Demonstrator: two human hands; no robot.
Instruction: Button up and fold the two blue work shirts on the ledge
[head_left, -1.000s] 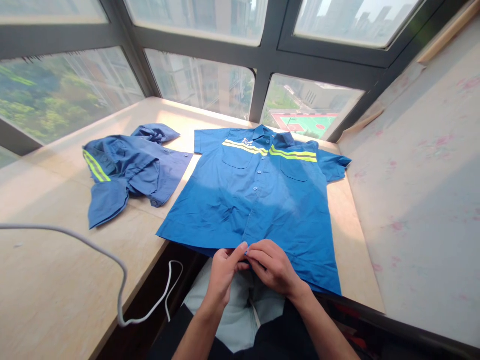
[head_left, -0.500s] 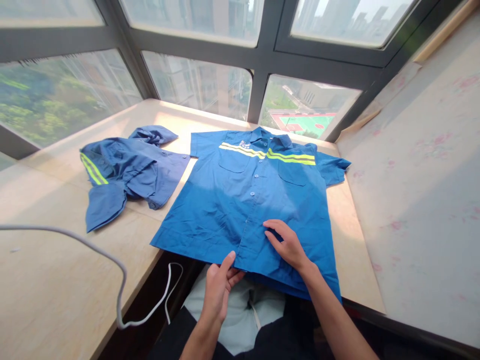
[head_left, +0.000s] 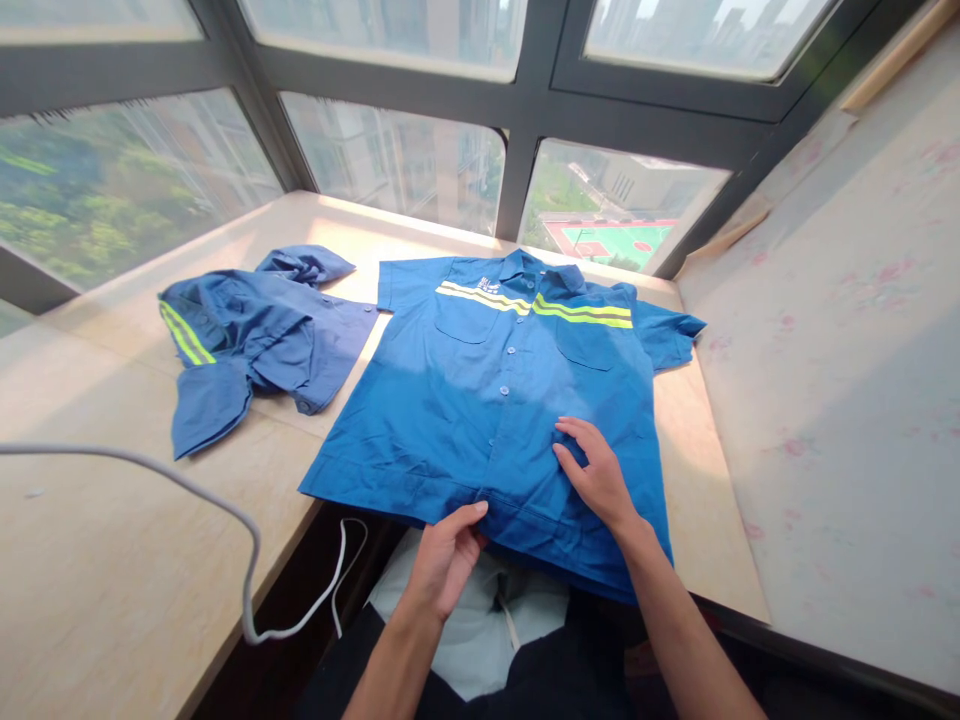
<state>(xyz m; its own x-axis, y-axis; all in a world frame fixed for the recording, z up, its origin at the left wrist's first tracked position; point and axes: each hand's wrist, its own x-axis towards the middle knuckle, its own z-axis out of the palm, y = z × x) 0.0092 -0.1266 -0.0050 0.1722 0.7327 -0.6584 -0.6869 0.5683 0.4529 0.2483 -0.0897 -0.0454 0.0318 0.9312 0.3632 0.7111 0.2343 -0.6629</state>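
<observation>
A blue short-sleeved work shirt point(head_left: 465, 390) lies spread front side up, its collar toward the window and its lower hem over the ledge's front edge. Yellow and silver stripes cross its chest, and buttons run down the middle. My left hand point(head_left: 450, 560) pinches the hem near the button placket, thumb on top and fingers underneath. On the right front panel, my right hand point(head_left: 596, 475) rests with fingers apart, lightly bent and holding nothing. A second blue garment point(head_left: 262, 340) with a yellow-striped part lies crumpled to the left.
The pale stone ledge point(head_left: 97, 400) runs beneath both garments. A white cable point(head_left: 217, 505) loops over its front edge at the left. Grey-framed windows point(head_left: 405, 165) stand behind, and a flower-patterned wall point(head_left: 840, 400) closes off the right side.
My right hand has slid slightly right and away from me across the shirt. My left hand, still on the hem, has shifted a little, and the placket's lower end has folds in it.
</observation>
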